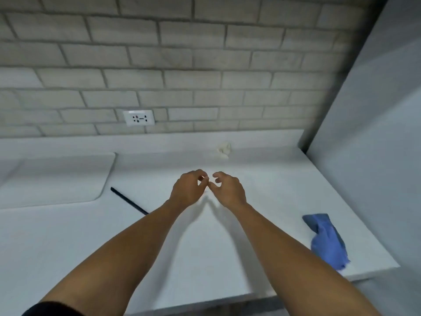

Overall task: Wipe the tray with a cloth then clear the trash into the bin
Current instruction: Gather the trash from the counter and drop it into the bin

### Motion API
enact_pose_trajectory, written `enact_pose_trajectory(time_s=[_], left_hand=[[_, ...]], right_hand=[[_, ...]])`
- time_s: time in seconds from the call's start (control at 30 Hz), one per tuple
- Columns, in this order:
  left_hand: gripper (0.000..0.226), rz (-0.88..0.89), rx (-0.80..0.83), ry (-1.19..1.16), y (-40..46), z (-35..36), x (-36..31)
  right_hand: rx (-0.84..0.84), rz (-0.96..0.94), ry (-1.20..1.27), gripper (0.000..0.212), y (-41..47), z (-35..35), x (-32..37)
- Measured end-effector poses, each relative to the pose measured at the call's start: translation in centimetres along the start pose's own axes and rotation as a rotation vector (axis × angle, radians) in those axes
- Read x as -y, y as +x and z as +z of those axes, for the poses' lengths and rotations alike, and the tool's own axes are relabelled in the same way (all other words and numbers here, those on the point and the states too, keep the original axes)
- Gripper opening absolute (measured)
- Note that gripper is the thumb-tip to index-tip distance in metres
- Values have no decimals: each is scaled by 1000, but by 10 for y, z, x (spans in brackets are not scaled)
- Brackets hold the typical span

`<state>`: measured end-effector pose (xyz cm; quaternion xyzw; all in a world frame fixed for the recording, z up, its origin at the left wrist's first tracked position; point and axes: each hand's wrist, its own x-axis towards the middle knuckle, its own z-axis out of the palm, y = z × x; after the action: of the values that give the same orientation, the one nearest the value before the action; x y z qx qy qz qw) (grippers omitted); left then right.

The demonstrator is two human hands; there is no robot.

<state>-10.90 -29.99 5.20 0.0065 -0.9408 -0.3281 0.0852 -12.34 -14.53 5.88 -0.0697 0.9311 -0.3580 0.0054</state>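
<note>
A white tray (57,179) lies flat on the white counter at the left. A crumpled blue cloth (328,240) sits near the counter's right front corner. A small crumpled white paper (223,150) lies at the back by the wall, and a thin black stick (128,200) lies on the counter just right of the tray. My left hand (189,190) and my right hand (227,190) hover together over the middle of the counter. Their fingers are loosely curled and the fingertips nearly meet. I see nothing held in either hand. No bin is in view.
A brick wall with a white socket (139,118) runs behind the counter. A tall pale panel (376,156) closes off the right side. The counter's front edge (205,302) is close below my forearms.
</note>
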Motion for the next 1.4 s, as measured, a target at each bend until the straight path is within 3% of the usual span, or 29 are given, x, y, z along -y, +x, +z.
enact_pose_trajectory(time_s=[0.1,0.3,0.43,0.5,0.63,0.83,1.07,1.2,1.4], left_hand=[[23,-158,-90,122,1,-3,39],[32,-615,-105,360,-3,-21,110],[61,-1035,61,500,-1,-24,130],[74,-1119,123,500,6,-20,133],[57,-986,30,417,36,0,130],[46,-671,112,384,82,33,100],[50,-457,71,36,136,66,56],[60,-475,95,-109,152,79,38],[56,-518,86,-227,161,80,29]], right_hand=[[106,-43,-25,39,35,23,4],[189,-87,-79,36,102,35,-2],[211,-87,-171,37,143,36,-14],[240,-99,-178,37,158,41,-16],[287,-132,-183,38,181,56,-14],[305,-141,-166,39,205,69,-25],[74,-69,-279,28,232,59,-69],[13,-54,-242,40,248,49,-79],[225,-15,-195,52,266,47,-87]])
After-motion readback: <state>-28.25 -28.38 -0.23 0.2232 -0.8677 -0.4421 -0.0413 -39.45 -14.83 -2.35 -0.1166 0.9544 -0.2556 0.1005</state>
